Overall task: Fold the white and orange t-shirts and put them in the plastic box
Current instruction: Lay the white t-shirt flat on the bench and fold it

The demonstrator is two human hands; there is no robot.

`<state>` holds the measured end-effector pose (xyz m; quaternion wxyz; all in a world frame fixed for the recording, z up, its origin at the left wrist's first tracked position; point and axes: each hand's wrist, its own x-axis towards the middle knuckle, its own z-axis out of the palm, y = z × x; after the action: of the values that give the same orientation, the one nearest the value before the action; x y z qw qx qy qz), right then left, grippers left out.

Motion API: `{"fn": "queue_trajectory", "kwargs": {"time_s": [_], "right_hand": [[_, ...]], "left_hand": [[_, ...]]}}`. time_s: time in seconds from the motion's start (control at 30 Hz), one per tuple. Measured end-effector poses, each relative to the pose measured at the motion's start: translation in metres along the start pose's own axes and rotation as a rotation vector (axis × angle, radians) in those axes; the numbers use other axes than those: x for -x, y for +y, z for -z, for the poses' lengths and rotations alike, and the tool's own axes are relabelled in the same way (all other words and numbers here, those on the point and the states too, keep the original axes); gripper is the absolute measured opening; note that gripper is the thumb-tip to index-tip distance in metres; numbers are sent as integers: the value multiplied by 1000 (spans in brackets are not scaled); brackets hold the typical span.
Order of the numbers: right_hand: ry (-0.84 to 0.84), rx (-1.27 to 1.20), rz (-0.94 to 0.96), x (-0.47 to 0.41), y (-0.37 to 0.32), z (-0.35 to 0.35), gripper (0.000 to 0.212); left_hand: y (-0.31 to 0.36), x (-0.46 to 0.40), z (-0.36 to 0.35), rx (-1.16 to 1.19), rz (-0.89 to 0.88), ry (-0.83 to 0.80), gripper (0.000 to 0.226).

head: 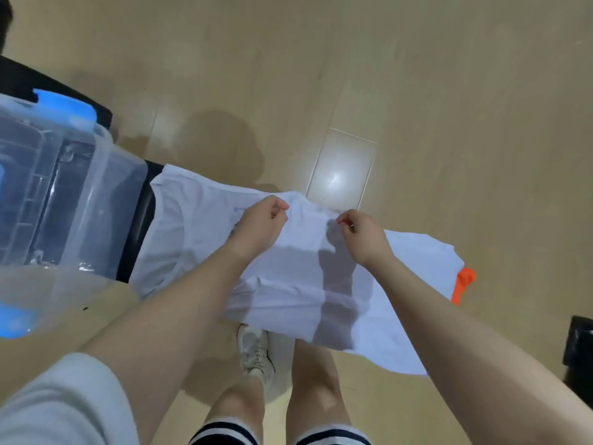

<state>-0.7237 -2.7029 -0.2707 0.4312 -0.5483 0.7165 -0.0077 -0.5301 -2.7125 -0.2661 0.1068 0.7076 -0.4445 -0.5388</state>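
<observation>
The clear plastic box [64,194] with blue clips stands far left. Beside it the white t-shirt [288,284], wrinkled, hangs over the floor, pinched at its far edge by left hand [261,223] and right hand [362,236] fingers. The orange t-shirt [463,284] peeks out right.

So we've got bare forearms, with a short white sleeve [61,403] loose around our left upper arm, and nothing on either wrist as far as we can tell. Our left hand [261,220] and right hand [361,236] are bare too, maybe a thin ring on a finger of each, but it's too blurry to call. Lower down we're in dark shorts [224,433] with white stripes at the hem, plus a scuffed off-white lace-up sneaker [255,353].
</observation>
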Motion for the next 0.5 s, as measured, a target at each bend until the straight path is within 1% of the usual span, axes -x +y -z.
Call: {"fn": "queue_trajectory", "kwargs": {"time_s": [0.1, 0.13, 0.23, 0.37, 0.43, 0.5], "right_hand": [[-87, 24, -3, -43, 29, 5, 28], [-126, 39, 8, -56, 39, 3, 27], [-286, 50, -23, -83, 56, -1, 28], [-495, -32, -120, -106, 60, 3, 32], [-563, -60, -193, -112, 63, 7, 31], [-577, -69, -185, -116, 67, 12, 29]], "left_hand": [[14, -48, -29, -320, -171, 3, 27], [17, -63, -37, -399, -182, -13, 29], [18, -101, -53, -551, -93, -135, 31], [19, -129, -55, -724, 38, -320, 31], [23, -135, -52, -770, 118, -417, 34], [27, -138, -49, -805, 156, -487, 38]]}}
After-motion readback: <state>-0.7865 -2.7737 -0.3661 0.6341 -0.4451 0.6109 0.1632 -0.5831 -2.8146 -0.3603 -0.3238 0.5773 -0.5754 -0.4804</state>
